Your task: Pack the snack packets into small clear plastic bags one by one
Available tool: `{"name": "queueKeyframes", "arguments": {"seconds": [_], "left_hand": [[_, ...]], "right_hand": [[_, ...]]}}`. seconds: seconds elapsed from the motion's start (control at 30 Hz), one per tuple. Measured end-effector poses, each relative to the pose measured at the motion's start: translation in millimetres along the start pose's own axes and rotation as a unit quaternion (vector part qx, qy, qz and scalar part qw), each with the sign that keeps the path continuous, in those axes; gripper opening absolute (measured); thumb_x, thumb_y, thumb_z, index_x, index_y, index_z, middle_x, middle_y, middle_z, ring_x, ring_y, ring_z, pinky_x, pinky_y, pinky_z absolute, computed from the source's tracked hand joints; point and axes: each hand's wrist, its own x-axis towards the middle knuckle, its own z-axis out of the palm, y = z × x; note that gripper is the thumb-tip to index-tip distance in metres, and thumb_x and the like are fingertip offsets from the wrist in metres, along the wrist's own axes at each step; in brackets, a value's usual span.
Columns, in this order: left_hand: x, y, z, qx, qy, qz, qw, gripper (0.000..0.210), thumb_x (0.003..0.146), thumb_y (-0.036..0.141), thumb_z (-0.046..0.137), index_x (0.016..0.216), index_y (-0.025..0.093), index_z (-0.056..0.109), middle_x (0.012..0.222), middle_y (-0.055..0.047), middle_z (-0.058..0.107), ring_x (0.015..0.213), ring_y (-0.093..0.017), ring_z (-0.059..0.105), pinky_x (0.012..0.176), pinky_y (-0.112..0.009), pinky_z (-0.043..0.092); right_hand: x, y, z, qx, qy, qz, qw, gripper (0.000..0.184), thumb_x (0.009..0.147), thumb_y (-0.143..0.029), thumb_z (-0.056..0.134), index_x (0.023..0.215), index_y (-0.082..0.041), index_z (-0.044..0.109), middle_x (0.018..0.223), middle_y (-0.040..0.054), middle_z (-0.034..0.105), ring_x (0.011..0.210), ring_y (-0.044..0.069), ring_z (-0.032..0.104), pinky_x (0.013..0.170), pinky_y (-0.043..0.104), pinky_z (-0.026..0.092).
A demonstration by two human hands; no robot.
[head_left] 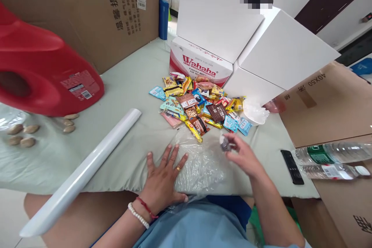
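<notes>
My left hand lies flat with fingers spread, pressing on the left side of a clear plastic bag at the table's front edge. Above the bag's right side, my right hand pinches a small dark, silvery object between thumb and fingers; its kind is too blurred to tell. Just beyond both hands is a heap of wrapped snacks in yellow, brown, blue and pink packets. A white bowl with crumpled clear plastic in it touches the heap's right side.
A white Wahaha carton with raised flaps stands behind the snacks. At left are a red jug, a white tube overhanging the edge and several brown nuts. A black phone and plastic bottles lie at right.
</notes>
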Motion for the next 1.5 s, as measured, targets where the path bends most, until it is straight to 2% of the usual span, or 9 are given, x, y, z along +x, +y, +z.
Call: {"name": "queueKeyframes", "arguments": {"seconds": [0.1, 0.2, 0.37, 0.53, 0.73, 1.0, 1.17, 1.3, 1.5], "left_hand": [[1, 2, -3.6, 0.006, -0.015, -0.004, 1.000, 0.131, 0.049, 0.091, 0.076, 0.160, 0.034, 0.035, 0.173, -0.017, 0.015, 0.159, -0.051, 0.011, 0.112, -0.083, -0.018], [1, 3, -4.8, 0.010, -0.018, -0.010, 1.000, 0.131, 0.049, 0.089, 0.079, 0.160, 0.034, 0.036, 0.173, -0.017, 0.016, 0.159, -0.051, 0.010, 0.112, -0.083, -0.017], [-1, 3, -1.6, 0.018, 0.013, -0.003, 1.000, 0.131, 0.046, 0.086, 0.083, 0.159, 0.036, 0.038, 0.172, -0.017, 0.020, 0.158, -0.051, 0.014, 0.114, -0.083, -0.013], [-2, 3, 0.2, 0.022, 0.025, -0.009, 0.999, 0.127, 0.049, 0.086, 0.081, 0.159, 0.037, 0.039, 0.172, -0.016, 0.022, 0.158, -0.051, 0.016, 0.114, -0.084, -0.010], [-1, 4, -1.1, 0.015, 0.015, -0.012, 1.000, 0.126, 0.051, 0.086, 0.080, 0.159, 0.036, 0.039, 0.172, -0.016, 0.020, 0.158, -0.051, 0.016, 0.115, -0.083, -0.011], [0, 5, -2.7, 0.008, 0.010, -0.007, 1.000, 0.124, 0.053, 0.083, 0.082, 0.159, 0.034, 0.038, 0.173, -0.016, 0.017, 0.159, -0.049, 0.016, 0.113, -0.084, -0.014], [-1, 6, 0.7, 0.009, 0.027, -0.007, 1.000, 0.121, 0.056, 0.079, 0.083, 0.160, 0.035, 0.039, 0.173, -0.017, 0.020, 0.158, -0.050, 0.014, 0.114, -0.084, -0.014], [-2, 5, 3.8, 0.016, 0.033, 0.003, 0.999, 0.119, 0.059, 0.077, 0.083, 0.160, 0.034, 0.037, 0.173, -0.016, 0.020, 0.159, -0.050, 0.010, 0.113, -0.084, -0.014], [-2, 8, -1.1, 0.023, 0.022, -0.008, 0.999, 0.121, 0.058, 0.074, 0.085, 0.161, 0.032, 0.037, 0.174, -0.016, 0.019, 0.159, -0.051, 0.010, 0.113, -0.085, -0.013]], "right_hand": [[38, 8, -46, -0.130, 0.120, 0.017, 0.984, 0.059, 0.075, -0.024, 0.066, 0.134, -0.023, 0.058, 0.127, 0.0089, 0.066, 0.112, 0.026, 0.063, 0.103, 0.042, 0.048], [85, 15, -64, -0.300, 0.101, 0.100, 0.943, 0.056, 0.076, -0.022, 0.070, 0.130, -0.015, 0.064, 0.130, 0.0166, 0.063, 0.122, 0.032, 0.058, 0.107, 0.043, 0.043], [135, 4, -20, -0.397, 0.073, 0.047, 0.914, 0.046, 0.096, -0.050, 0.061, 0.128, -0.017, 0.068, 0.133, 0.0175, 0.063, 0.129, 0.035, 0.051, 0.104, 0.042, 0.042], [150, -2, 20, -0.413, 0.036, 0.074, 0.907, 0.057, 0.090, -0.058, 0.068, 0.124, -0.013, 0.069, 0.125, 0.0199, 0.065, 0.119, 0.034, 0.056, 0.098, 0.040, 0.045], [154, 25, 1, -0.358, 0.122, 0.128, 0.917, 0.058, 0.087, -0.051, 0.071, 0.132, -0.015, 0.064, 0.125, 0.0172, 0.064, 0.117, 0.032, 0.058, 0.098, 0.037, 0.045], [171, 29, -12, -0.401, 0.061, 0.152, 0.901, 0.057, 0.085, -0.046, 0.075, 0.130, -0.013, 0.065, 0.124, 0.0191, 0.067, 0.112, 0.030, 0.062, 0.092, 0.036, 0.048], [162, 15, -22, -0.435, 0.042, 0.138, 0.889, 0.046, 0.086, -0.039, 0.071, 0.121, -0.010, 0.069, 0.115, 0.0200, 0.069, 0.108, 0.033, 0.064, 0.089, 0.038, 0.047], [129, -12, -20, -0.397, 0.037, 0.016, 0.917, 0.044, 0.086, -0.035, 0.067, 0.123, -0.012, 0.068, 0.111, 0.0147, 0.068, 0.104, 0.030, 0.062, 0.088, 0.035, 0.046], [47, -43, 31, -0.266, -0.222, -0.100, 0.933, 0.043, 0.080, -0.028, 0.072, 0.122, -0.018, 0.068, 0.105, 0.0063, 0.066, 0.091, 0.021, 0.061, 0.080, 0.029, 0.045]]}}
